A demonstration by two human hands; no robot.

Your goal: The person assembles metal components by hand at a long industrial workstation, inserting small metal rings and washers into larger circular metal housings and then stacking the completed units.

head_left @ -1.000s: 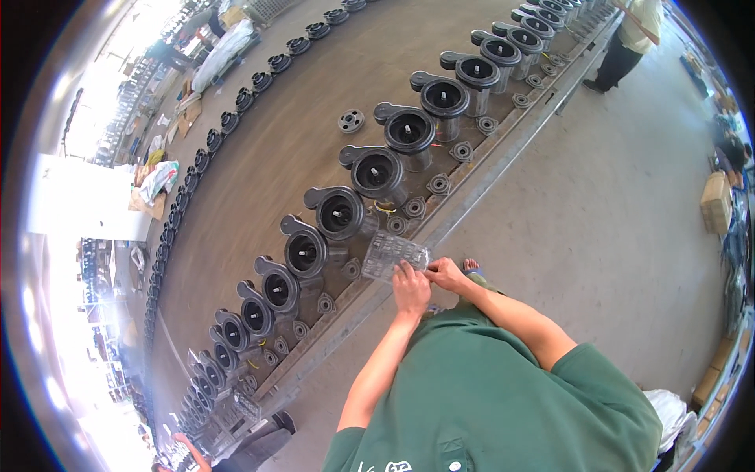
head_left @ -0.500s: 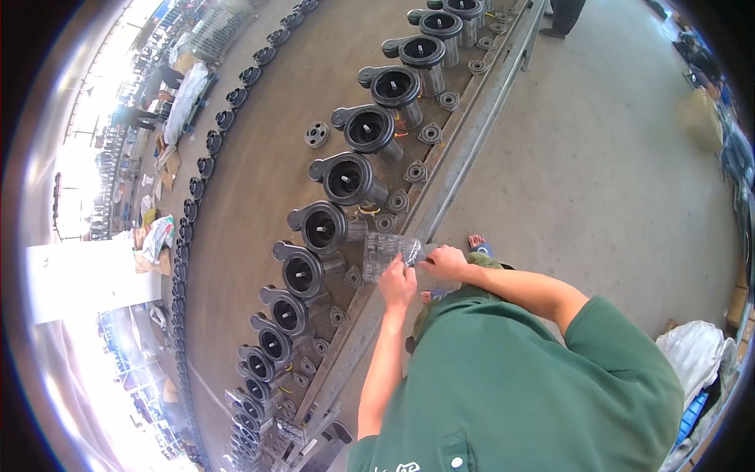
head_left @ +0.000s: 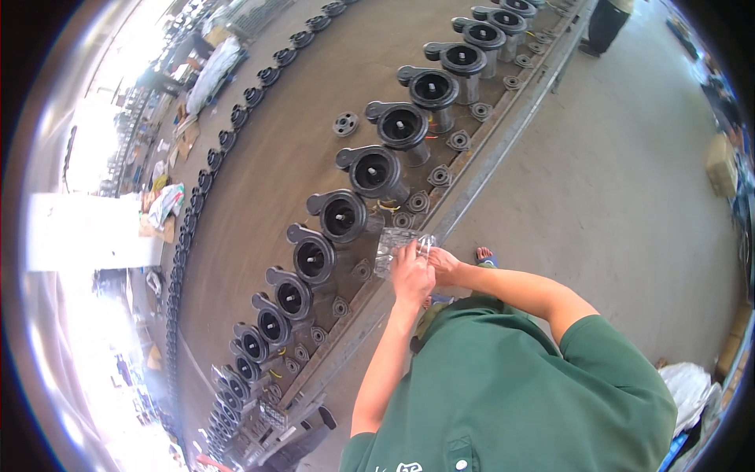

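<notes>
Both my hands meet in front of my chest on a small clear plastic bag (head_left: 395, 248). My left hand (head_left: 411, 275) grips the bag's lower edge from below. At the bag's right edge, my right hand (head_left: 445, 265) pinches it with the fingertips. What is inside the bag is too small to tell. Just beyond the bag a row of dark cast-iron pump housings (head_left: 340, 215) stands on a long workbench (head_left: 283, 157), with small round flange parts (head_left: 417, 201) lying beside them near the front rail.
A metal rail (head_left: 503, 138) edges the bench next to the concrete floor (head_left: 621, 204). A second row of dark castings (head_left: 206, 181) lines the bench's far side. Another person (head_left: 609, 23) stands at the top right. White bags (head_left: 692, 385) lie at the lower right.
The view has swung along the bench, so the castings shifted. My hands stay together on the clear bag, now a little higher and further right in the picture.
</notes>
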